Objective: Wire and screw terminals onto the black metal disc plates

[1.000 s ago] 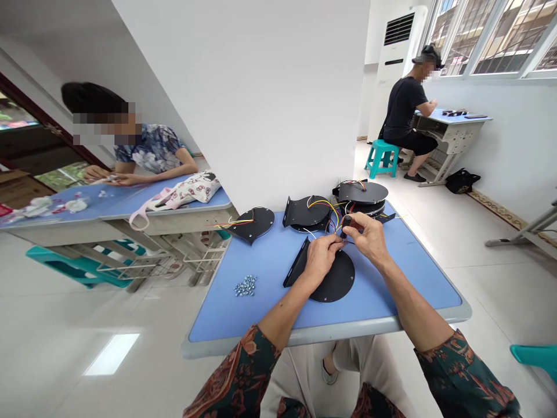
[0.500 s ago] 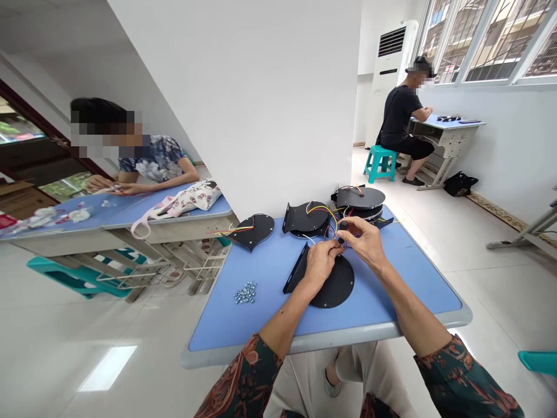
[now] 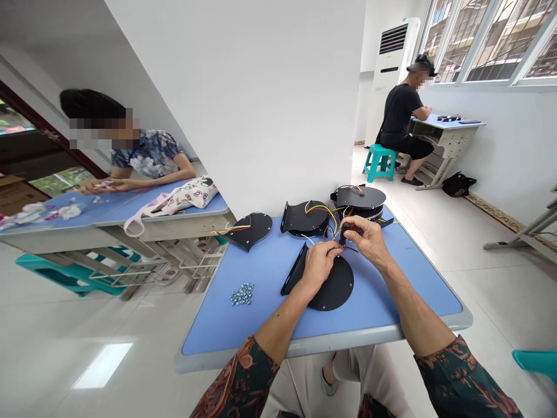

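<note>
Our grip on the right is clamped: the right hand (image 3: 369,239) pinches a short black tool handle (image 3: 344,231), probably a screwdriver, between thumb and fingers. The handle stands nearly upright over the fingertips of the left hand (image 3: 321,262). Those fingertips are drawn together where the wires meet, seemingly pinching a wire joint; we cannot tell exactly what sits between them.

Half a second ago our right fingers were spread looser and hid most of the handle; now they have closed around it again and more of it shows. We read this as a regrip between turns, so the work at the joint seems to be still under way. A black wire (image 3: 351,249) pokes out to the right of our fingertips.

The round black plate (image 3: 336,290) lies flat on the desk (image 3: 409,284) beneath our left hand, with its slotted flange (image 3: 294,270) standing at the left. Our left hand has stayed in place. The pile of small metal screws (image 3: 242,294) lies well apart, untouched, and more wired black discs (image 3: 307,216) stand behind.
</note>
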`<state>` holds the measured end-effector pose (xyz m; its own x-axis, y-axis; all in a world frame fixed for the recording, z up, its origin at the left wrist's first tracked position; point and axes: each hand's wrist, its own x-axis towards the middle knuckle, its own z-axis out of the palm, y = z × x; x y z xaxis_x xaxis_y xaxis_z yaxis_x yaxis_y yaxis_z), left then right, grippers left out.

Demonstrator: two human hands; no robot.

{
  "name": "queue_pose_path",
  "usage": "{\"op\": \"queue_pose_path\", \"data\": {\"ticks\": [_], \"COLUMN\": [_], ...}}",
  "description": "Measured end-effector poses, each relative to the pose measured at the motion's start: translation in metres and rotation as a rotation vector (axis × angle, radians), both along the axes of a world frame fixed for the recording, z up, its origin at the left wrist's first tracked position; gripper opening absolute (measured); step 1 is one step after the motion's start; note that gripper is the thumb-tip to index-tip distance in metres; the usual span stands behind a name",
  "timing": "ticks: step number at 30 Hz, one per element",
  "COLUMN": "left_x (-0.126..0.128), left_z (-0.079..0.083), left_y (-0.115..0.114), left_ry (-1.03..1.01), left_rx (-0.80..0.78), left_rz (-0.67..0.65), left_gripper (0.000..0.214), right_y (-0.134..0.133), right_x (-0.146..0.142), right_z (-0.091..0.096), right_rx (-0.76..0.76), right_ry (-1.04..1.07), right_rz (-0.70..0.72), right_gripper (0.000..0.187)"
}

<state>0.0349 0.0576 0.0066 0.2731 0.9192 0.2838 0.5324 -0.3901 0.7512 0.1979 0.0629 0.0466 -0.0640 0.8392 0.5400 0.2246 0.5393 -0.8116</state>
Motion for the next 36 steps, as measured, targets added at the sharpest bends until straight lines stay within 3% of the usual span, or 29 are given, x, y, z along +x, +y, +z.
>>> {"op": "queue_pose_path", "data": {"ticks": [3, 5, 11, 14, 19, 23, 30, 36], "left_x": [0.0, 0.0, 0.002, 0.003, 0.002, 0.001, 0.003, 0.003], "left_z": [0.0, 0.001, 0.001, 0.0, 0.002, 0.005, 0.006, 0.005], "left_y": [0.0, 0.001, 0.002, 0.002, 0.0, -0.001, -0.001, -0.002], "left_ry": [0.043, 0.057, 0.05, 0.039, -0.063, -0.017, 0.045, -0.074], "left_rx": [0.005, 0.008, 0.014, 0.021, -0.035, -0.016, 0.019, -0.057], "left_rz": [0.01, 0.02, 0.027, 0.027, 0.006, 0.011, 0.033, 0.03], "left_gripper": [0.017, 0.019, 0.017, 0.016, 0.017, 0.019, 0.016, 0.011], "right_y": [-0.003, -0.005, -0.01, -0.008, -0.005, -0.007, -0.006, -0.004], "right_x": [-0.002, -0.005, -0.013, -0.013, -0.01, -0.011, -0.012, -0.009], "right_z": [0.001, 0.0, -0.005, -0.006, -0.003, -0.001, -0.008, -0.01], "right_rx": [-0.012, -0.009, 0.027, 0.047, 0.0, -0.05, 0.032, 0.006], "right_ry": [0.01, 0.027, 0.008, 0.051, 0.045, 0.086, 0.072, 0.135], "right_rz": [0.16, 0.193, -0.086, -0.137, 0.049, 0.226, -0.08, 0.138], "right_gripper": [0.02, 0.023, 0.021, 0.014, 0.019, 0.028, 0.022, 0.025]}}
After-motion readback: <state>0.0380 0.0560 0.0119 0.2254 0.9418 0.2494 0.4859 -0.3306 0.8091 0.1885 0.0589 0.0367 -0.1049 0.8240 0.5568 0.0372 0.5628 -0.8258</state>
